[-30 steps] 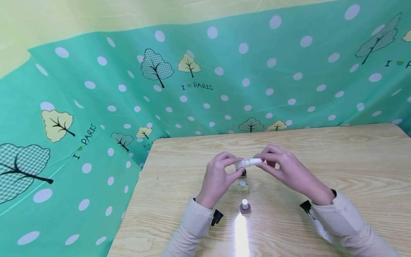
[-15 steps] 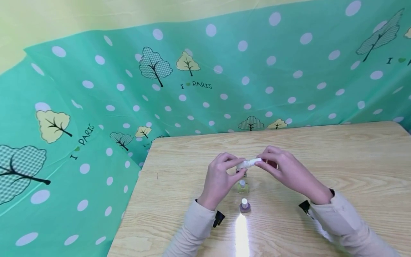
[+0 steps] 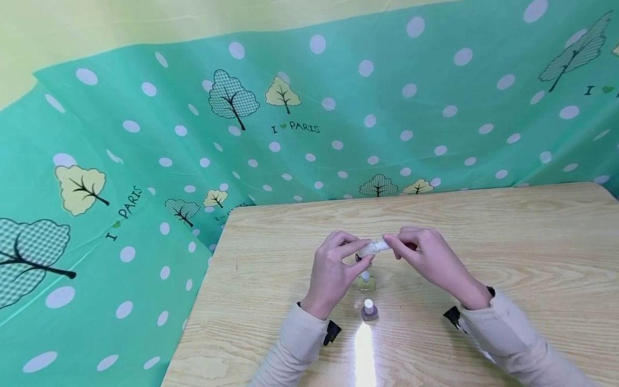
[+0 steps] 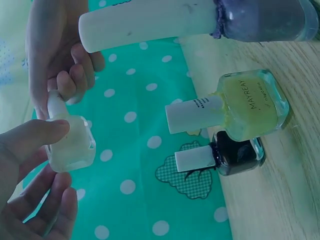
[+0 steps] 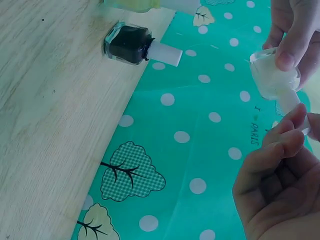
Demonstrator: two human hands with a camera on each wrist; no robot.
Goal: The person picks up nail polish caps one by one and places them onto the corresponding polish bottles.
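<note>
Above the table, a bottle of white nail polish (image 3: 369,249) is held tilted on its side between both hands. My left hand (image 3: 335,269) pinches its glass body between thumb and fingers. At the other end, my right hand (image 3: 427,259) grips the long white cap (image 5: 289,102) with thumb and curled fingers. The cap is on the bottle's neck, partly hidden by the fingers. Below stand more nail polish bottles in a row: a purple one (image 3: 369,312) nearest, a yellow one (image 3: 366,283) behind it, and a black one (image 4: 237,154) farthest, mostly hidden by the left hand in the head view.
The wooden table (image 3: 532,252) extends to both sides of the hands. Behind and to the left hangs a green curtain (image 3: 159,140) with dots and trees. A bright glare lies on the tabletop in front of the purple bottle.
The white nail polish bottle has shifted slightly right and tilts a little differently. My right hand's thumb and fingers have rolled around the cap. The left hand keeps its pinch; the standing bottles stay put.
</note>
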